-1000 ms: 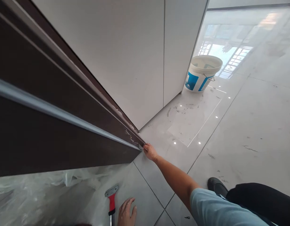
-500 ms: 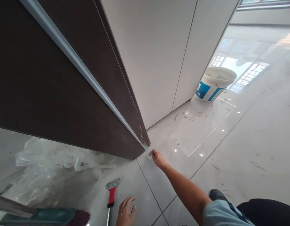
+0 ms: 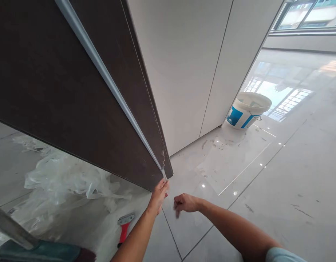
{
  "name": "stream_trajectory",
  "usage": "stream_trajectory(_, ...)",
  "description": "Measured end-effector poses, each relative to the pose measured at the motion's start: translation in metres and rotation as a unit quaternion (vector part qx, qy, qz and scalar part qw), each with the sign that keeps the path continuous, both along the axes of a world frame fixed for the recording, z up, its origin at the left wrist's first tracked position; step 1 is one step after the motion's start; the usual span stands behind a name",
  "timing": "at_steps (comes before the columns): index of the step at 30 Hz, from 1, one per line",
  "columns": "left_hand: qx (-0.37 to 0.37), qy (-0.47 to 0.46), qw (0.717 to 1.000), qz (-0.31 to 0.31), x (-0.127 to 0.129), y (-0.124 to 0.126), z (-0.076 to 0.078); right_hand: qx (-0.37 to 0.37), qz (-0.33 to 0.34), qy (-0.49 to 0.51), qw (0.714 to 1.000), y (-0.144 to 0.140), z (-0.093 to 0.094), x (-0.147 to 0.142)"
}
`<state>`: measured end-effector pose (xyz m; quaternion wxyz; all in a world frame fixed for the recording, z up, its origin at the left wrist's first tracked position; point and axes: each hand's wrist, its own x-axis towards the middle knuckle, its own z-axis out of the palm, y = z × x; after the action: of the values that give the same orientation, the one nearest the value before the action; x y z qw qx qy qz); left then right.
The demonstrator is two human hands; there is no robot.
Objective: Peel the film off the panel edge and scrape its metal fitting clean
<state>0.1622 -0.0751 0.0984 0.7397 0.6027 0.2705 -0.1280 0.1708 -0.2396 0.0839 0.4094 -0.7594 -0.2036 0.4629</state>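
At the lower corner of a dark brown panel (image 3: 83,94), my left hand (image 3: 157,196) is closed on the loose end of a clear plastic film (image 3: 164,174). The film hangs from the bottom of a silver strip (image 3: 110,82) that runs along the panel. Just to the right, apart from the panel, my right hand (image 3: 185,203) hovers over the floor tiles. Its fingers bend downward and are smeared by motion, and no object shows in them. A red-handled scraper (image 3: 125,229) lies on the floor beside my left forearm, which covers its lower part.
Crumpled clear plastic film (image 3: 72,174) lies under and beside the panel. A broom (image 3: 42,251) is at the lower left. White cabinet doors (image 3: 192,72) rise behind the panel. A white-and-blue bucket (image 3: 248,111) stands at their far end on the glossy, smudged tile floor (image 3: 279,196).
My left hand has moved up from beside the scraper to the panel's corner and closed on the film. My right hand has drawn away from the corner, down and right. The view has shifted slightly.
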Motion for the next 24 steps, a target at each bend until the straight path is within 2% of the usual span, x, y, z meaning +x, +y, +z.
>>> stream_trajectory(3, -0.011, -0.038, 0.999, -0.006, 0.011, -0.014, 0.012, -0.005, 0.017, 0.128, 0.992, -0.02, 0.007, 0.004)
stream_trajectory(6, 0.064, -0.071, 0.995, -0.031, 0.006, -0.022, 0.025, 0.027, 0.015, 0.207, 0.978, -0.047, 0.03, 0.032)
stream_trajectory(7, 0.101, -0.087, 0.99, -0.05, 0.002, -0.025, 0.031, 0.051, -0.012, 0.203, 0.978, -0.053, 0.043, 0.045)
stream_trajectory(9, 0.164, -0.12, 0.975, -0.092, -0.005, -0.03, 0.046, 0.118, -0.109, 0.168, 0.973, -0.053, 0.075, 0.067)
stream_trajectory(11, 0.191, -0.146, 0.962, -0.126, -0.011, -0.039, 0.064, 0.174, -0.197, 0.123, 0.957, -0.037, 0.106, 0.081)
stream_trajectory(13, 0.211, -0.157, 0.953, -0.151, -0.015, -0.05, 0.082, 0.196, -0.222, 0.112, 0.949, -0.007, 0.127, 0.086)
stream_trajectory(17, 0.26, -0.16, 0.931, -0.199, -0.028, -0.068, 0.112, 0.224, -0.251, 0.12, 0.934, 0.042, 0.141, 0.079)
stream_trajectory(19, 0.25, -0.156, 0.929, -0.223, -0.037, -0.072, 0.119, 0.226, -0.264, 0.102, 0.932, 0.047, 0.148, 0.075)
stream_trajectory(22, 0.195, -0.14, 0.936, -0.258, -0.048, -0.064, 0.118, 0.213, -0.244, 0.058, 0.944, 0.03, 0.17, 0.068)
stream_trajectory(24, 0.133, -0.104, 0.958, -0.231, -0.05, -0.051, 0.115, 0.195, -0.222, 0.027, 0.955, 0.013, 0.191, 0.064)
